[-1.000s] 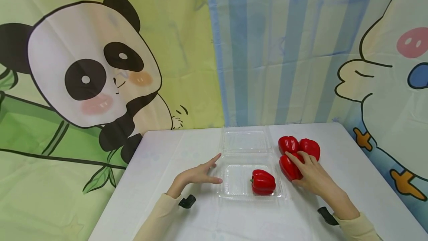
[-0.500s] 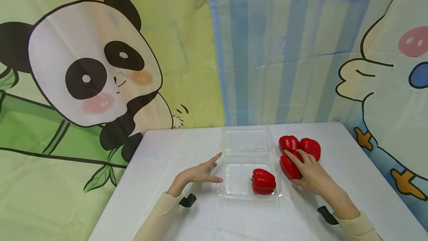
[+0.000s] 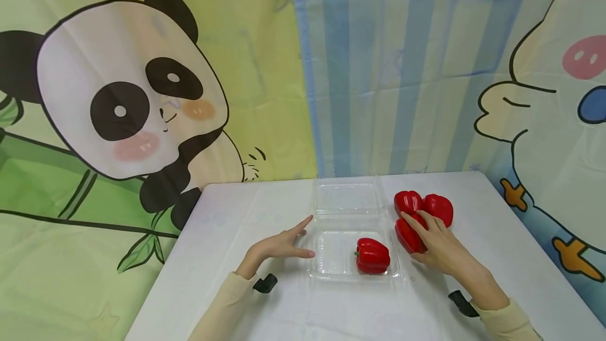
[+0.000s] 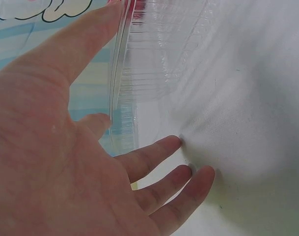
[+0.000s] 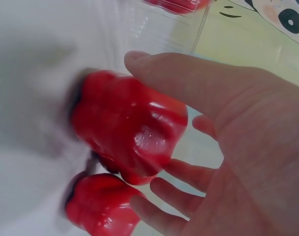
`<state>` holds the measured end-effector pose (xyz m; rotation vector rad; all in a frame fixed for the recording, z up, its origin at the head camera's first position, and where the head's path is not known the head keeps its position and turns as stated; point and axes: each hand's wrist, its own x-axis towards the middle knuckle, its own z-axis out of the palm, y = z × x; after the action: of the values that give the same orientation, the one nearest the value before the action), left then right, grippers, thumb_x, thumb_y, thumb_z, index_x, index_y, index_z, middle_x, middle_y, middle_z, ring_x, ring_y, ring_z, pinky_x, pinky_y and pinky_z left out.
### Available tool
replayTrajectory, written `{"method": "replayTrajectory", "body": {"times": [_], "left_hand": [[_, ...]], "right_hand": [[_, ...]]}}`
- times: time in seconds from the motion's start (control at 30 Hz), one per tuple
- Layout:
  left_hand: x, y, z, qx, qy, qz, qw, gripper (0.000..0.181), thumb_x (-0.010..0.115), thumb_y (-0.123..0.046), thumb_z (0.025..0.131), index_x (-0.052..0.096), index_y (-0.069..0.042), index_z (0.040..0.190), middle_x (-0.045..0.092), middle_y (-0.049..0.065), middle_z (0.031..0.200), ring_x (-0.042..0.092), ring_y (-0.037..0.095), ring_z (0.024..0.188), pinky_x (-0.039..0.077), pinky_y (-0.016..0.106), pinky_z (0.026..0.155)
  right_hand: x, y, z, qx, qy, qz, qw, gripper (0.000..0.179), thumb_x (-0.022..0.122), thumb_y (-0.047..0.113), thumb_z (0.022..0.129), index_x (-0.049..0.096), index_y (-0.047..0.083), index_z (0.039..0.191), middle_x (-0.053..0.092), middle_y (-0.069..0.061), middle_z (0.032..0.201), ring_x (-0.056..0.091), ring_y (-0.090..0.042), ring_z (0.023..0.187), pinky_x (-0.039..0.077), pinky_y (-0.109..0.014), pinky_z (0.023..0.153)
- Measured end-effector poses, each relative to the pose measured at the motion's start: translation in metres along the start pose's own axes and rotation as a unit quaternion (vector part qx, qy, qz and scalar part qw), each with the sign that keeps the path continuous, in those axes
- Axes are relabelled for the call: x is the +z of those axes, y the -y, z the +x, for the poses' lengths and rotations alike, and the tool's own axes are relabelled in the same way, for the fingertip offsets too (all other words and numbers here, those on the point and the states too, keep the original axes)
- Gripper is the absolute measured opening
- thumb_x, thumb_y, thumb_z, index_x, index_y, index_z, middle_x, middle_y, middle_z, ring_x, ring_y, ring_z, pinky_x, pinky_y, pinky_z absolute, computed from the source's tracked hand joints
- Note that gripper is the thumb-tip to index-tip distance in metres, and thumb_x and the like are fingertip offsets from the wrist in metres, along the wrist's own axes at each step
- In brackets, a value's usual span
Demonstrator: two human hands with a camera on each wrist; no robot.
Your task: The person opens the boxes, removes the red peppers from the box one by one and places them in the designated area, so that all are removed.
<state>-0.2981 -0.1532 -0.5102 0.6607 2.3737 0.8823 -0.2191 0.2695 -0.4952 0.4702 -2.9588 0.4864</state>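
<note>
My right hand (image 3: 442,246) spans a glossy red bell pepper (image 3: 410,237), thumb on one side and fingertips on the other; the right wrist view shows the same grip. Two more peppers touch or sit close behind it, one at the back left (image 3: 407,202) and another on the right (image 3: 439,208). A clear plastic clamshell box (image 3: 333,257) lies unfolded at mid-table. In its near half, toward the right, lies one red pepper (image 3: 372,256) with its green stem pointing left. My left hand (image 3: 279,246) is spread at the box's left edge, thumb tip right at the rim.
The box's clear lid (image 3: 347,198) lies flat behind the tray half. Everything stands on a white-covered table (image 3: 265,209). Printed curtains with a panda (image 3: 128,99) and blue stripes hang behind its back edge. Each wrist bears a black strap mount.
</note>
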Motion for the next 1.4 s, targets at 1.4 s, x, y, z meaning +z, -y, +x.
{"method": "replayTrajectory", "body": {"times": [1.4], "left_hand": [[0.000, -0.003, -0.001, -0.003, 0.000, 0.000, 1.0000, 0.106, 0.073, -0.055, 0.086, 0.004, -0.033, 0.163, 0.040, 0.019, 0.157, 0.036, 0.040, 0.146, 0.030, 0.063, 0.116]], "right_hand": [[-0.027, 0.032, 0.002, -0.086, 0.047, 0.037, 0.9945, 0.105, 0.092, 0.020, 0.070, 0.034, 0.029, 0.156, 0.038, -0.019, 0.154, 0.037, -0.040, 0.138, 0.059, -0.052, 0.087]]}}
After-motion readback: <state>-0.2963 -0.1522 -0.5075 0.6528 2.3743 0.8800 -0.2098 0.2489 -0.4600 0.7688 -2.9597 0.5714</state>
